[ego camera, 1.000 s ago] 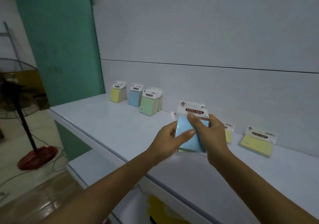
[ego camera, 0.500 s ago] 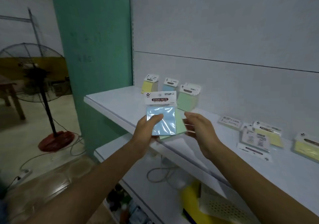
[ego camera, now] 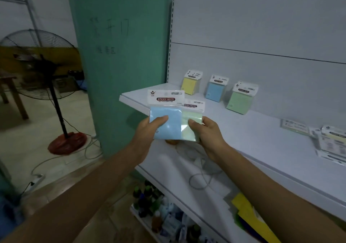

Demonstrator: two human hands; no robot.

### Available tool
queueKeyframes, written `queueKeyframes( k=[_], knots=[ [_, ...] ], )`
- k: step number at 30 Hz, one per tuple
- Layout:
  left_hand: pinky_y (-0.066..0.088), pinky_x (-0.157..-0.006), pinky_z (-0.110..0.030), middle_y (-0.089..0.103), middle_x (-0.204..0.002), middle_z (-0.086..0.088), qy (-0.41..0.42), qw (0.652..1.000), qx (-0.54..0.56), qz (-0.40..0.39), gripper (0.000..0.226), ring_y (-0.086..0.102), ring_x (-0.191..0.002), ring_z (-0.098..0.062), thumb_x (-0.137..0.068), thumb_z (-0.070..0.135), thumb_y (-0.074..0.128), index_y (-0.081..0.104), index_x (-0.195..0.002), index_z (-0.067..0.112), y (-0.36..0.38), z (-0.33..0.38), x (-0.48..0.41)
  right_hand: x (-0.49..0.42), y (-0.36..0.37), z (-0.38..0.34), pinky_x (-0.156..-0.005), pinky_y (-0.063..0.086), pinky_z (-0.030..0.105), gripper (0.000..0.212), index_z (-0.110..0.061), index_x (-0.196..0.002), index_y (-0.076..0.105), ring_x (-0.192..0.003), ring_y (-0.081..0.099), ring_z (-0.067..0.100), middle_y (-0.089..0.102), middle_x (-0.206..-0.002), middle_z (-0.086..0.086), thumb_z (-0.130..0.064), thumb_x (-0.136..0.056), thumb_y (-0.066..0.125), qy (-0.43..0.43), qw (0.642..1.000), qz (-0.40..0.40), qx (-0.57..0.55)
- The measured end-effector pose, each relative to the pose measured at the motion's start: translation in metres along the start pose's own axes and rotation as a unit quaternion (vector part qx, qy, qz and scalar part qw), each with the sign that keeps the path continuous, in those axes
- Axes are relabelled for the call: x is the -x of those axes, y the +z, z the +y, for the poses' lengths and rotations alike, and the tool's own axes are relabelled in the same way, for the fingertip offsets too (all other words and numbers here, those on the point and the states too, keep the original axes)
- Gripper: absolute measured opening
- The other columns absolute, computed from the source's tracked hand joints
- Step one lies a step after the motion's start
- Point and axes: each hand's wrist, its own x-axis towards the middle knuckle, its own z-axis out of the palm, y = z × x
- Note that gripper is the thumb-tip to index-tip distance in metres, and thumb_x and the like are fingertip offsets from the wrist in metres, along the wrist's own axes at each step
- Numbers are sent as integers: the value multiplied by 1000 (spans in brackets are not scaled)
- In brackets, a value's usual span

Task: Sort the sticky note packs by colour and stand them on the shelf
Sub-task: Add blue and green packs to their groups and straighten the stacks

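Slid apart now: left hand [ego camera: 148, 131] pinches the blue pack [ego camera: 173, 125], right hand [ego camera: 210, 137] pinches the green pack [ego camera: 193, 116], separating colours for shelving.

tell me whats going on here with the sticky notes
A person stands at the shelf sorting sticky note packs. The left hand holds a blue pack and the right hand holds a green pack, side by side. A yellow stack, blue stack and green stack stand at the back. Loose packs lie flat further right.
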Motion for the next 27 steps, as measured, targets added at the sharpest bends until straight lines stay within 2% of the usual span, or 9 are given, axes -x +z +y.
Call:
queueKeyframes(
  k=[1, 3, 5, 7, 10, 13, 17, 21, 27],
  knots=[
    [54, -81, -35, 71, -98, -2, -12, 1000, 24, 11, 18, 66, -90, -21, -84, 23, 64, 65, -102, 20, -4, -2, -5, -2, 2, 3, -47, 54, 24, 22, 2, -112, 57, -60, 69, 13, 68, -93, 13, -5, -92, 56, 3, 1000, 18, -7],
    [52, -85, -39, 69, -102, -5, -38, 996, 71, 29, 17, 65, -92, -22, -89, 19, 58, 62, -105, 20, -6, -7, -16, -10, -1, 8, -60, 57, 28, 24, 0, -114, 57, -75, 70, 17, 68, -105, 14, -9, -92, 57, 1, 998, 62, 7],
    [52, -76, -35, 69, -95, -3, -52, 994, 90, 35, 13, 65, -85, -19, -90, 18, 57, 61, -102, 21, -1, -12, -28, -21, -10, 8, -75, 57, 34, 24, -4, -114, 58, -91, 68, 24, 68, -111, 13, -13, -91, 58, -10, 994, 104, 23],
    [52, -66, -30, 69, -88, -1, -64, 993, 91, 32, 11, 65, -76, -15, -90, 18, 57, 62, -100, 20, 6, -18, -39, -32, -22, 3, -82, 56, 37, 18, -8, -109, 59, -94, 67, 25, 68, -110, 12, -14, -91, 58, -13, 991, 131, 19],
    [53, -73, -35, 69, -101, -10, -86, 992, 91, 26, 26, 66, -88, -24, -87, 18, 61, 61, -113, 14, 20, -26, -59, -50, -47, -3, -89, 54, 42, 10, -15, -101, 60, -97, 66, 25, 68, -107, 7, -13, -92, 58, -13, 989, 148, 6],
    [54, -72, -36, 67, -110, -12, -96, 992, 86, 14, 28, 63, -98, -29, -87, 19, 62, 60, -114, 14, 38, -29, -83, -74, -72, -2, -91, 53, 43, 17, -15, -108, 59, -99, 65, 26, 67, -108, 6, -12, -92, 58, -15, 984, 175, -16],
    [53, -56, -23, 66, -98, -4, -76, 996, 45, -19, 13, 63, -88, -19, -90, 19, 59, 60, -102, 22, 64, -25, -116, -111, -102, 2, -89, 53, 41, 27, -8, -116, 59, -98, 66, 27, 67, -113, 10, -13, -89, 62, -5, 975, 221, -25],
    [51, -66, -27, 63, -93, -2, -67, 997, -15, -44, 13, 60, -82, -14, -93, 15, 52, 58, -90, 26, 88, -31, -150, -147, -126, 3, -74, 55, 35, 15, -11, -103, 60, -92, 65, 30, 66, -108, 13, -6, -88, 59, -2, 968, 252, -3],
    [52, -68, -25, 63, -88, 5, -55, 992, -50, -104, 14, 60, -78, -9, -94, 13, 52, 56, -94, 26, 112, -48, -198, -177, -155, 2, -72, 53, 34, 20, -12, -96, 58, -94, 64, 30, 65, -105, 13, 3, -84, 54, -39, 949, 303, 72]
  ],
)
